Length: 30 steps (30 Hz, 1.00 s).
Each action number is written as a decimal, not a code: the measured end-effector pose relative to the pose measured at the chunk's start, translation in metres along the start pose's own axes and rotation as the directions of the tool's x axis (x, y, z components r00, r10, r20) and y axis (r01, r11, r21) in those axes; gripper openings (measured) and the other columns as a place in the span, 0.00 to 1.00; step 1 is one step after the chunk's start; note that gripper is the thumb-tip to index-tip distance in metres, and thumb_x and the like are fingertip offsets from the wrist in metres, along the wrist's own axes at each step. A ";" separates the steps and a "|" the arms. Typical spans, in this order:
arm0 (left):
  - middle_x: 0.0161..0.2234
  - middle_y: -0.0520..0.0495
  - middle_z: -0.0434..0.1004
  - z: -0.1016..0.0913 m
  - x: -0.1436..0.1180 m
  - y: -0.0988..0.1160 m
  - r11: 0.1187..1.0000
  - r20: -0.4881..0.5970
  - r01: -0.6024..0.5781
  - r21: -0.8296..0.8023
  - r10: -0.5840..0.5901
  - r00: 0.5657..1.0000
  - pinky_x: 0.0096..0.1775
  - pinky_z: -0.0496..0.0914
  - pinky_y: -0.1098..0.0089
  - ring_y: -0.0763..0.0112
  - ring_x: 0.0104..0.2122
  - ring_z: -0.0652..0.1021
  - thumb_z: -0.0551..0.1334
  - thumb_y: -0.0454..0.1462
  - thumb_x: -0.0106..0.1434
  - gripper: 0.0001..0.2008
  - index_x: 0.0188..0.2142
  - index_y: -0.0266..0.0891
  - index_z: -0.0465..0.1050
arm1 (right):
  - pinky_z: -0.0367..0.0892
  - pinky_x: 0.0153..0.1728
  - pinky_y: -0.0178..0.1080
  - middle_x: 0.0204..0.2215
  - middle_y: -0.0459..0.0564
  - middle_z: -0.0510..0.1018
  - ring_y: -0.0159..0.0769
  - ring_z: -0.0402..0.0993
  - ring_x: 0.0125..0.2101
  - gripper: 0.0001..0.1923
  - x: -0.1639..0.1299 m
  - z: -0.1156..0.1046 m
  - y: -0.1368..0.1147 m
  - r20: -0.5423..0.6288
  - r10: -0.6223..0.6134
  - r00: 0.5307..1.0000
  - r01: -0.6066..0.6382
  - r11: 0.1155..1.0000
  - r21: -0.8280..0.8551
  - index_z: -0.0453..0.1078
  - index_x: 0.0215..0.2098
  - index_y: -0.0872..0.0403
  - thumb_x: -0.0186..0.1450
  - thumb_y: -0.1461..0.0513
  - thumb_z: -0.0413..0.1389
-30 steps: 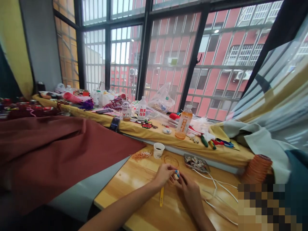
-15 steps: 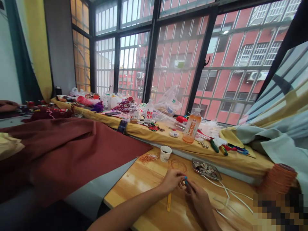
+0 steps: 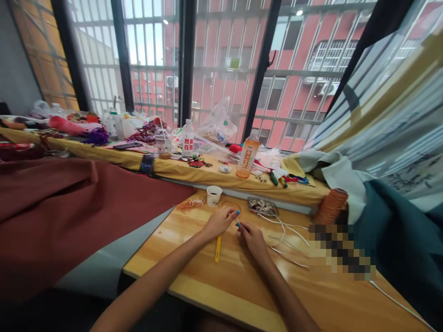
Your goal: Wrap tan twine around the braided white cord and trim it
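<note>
Over the wooden table, my left hand (image 3: 220, 221) is closed in a pinch, fingers pointing to the right. My right hand (image 3: 253, 236) is pinched just below and to the right of it, a small gap between the two. A short, thin pale cord (image 3: 237, 220) seems to run between the fingertips; its finer detail is too small to make out. Small bright blue patches show at the tips of both hands. Beneath the left wrist lies a yellow flat stick (image 3: 218, 249). A loose coil of orange thread (image 3: 231, 205) rests just behind the hands.
A paper cup (image 3: 214, 196) with dark liquid stands beyond my left hand, near tangled orange and white threads (image 3: 190, 204). A tray of small pieces (image 3: 263, 207), white cords (image 3: 289, 263) and an orange thread spool (image 3: 331, 205) lie rightward. Bottles and craft materials crowd the yellow-covered ledge (image 3: 214, 176).
The view has swung right and downward, so the scene sits further left and higher. My hands, close together before, are now slightly apart with the pale cord between them.
</note>
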<state>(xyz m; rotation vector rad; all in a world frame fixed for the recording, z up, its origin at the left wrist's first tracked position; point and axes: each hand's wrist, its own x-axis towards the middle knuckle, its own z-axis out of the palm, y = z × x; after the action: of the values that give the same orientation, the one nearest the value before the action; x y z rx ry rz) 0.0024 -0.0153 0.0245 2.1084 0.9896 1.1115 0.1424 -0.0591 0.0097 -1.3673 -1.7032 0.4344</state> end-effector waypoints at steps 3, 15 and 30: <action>0.31 0.47 0.72 -0.009 -0.002 0.003 0.989 0.067 -0.033 0.144 0.024 0.997 0.32 0.62 0.74 0.71 0.31 0.70 0.55 0.42 0.55 0.13 0.36 0.36 0.69 | 0.60 0.29 0.36 0.21 0.52 0.73 0.37 0.67 0.25 0.17 0.000 -0.001 0.001 0.034 -0.007 0.999 0.008 1.000 -0.015 0.70 0.25 0.57 0.56 0.56 0.44; 0.24 0.50 0.71 -0.014 0.007 -0.007 0.986 0.142 -0.015 0.165 -0.009 0.990 0.27 0.59 0.77 0.75 0.25 0.68 0.52 0.33 0.56 0.10 0.29 0.33 0.72 | 0.59 0.29 0.33 0.22 0.48 0.72 0.33 0.66 0.26 0.12 0.000 -0.004 0.000 0.229 -0.107 0.968 0.093 0.993 0.069 0.71 0.26 0.57 0.57 0.60 0.47; 0.29 0.48 0.68 -0.007 -0.015 0.002 0.574 0.381 -0.564 0.593 0.418 0.825 0.29 0.61 0.75 0.72 0.30 0.69 0.50 0.34 0.60 0.10 0.38 0.39 0.67 | 0.59 0.23 0.34 0.19 0.47 0.68 0.32 0.62 0.21 0.16 0.002 -0.014 -0.004 -0.145 0.023 0.989 0.003 0.984 0.179 0.69 0.27 0.57 0.57 0.54 0.47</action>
<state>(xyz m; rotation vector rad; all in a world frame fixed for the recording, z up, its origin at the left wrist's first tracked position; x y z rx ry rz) -0.0087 -0.0277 0.0232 3.2028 0.7888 0.7789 0.1515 -0.0624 0.0211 -1.2464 -1.5007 0.4694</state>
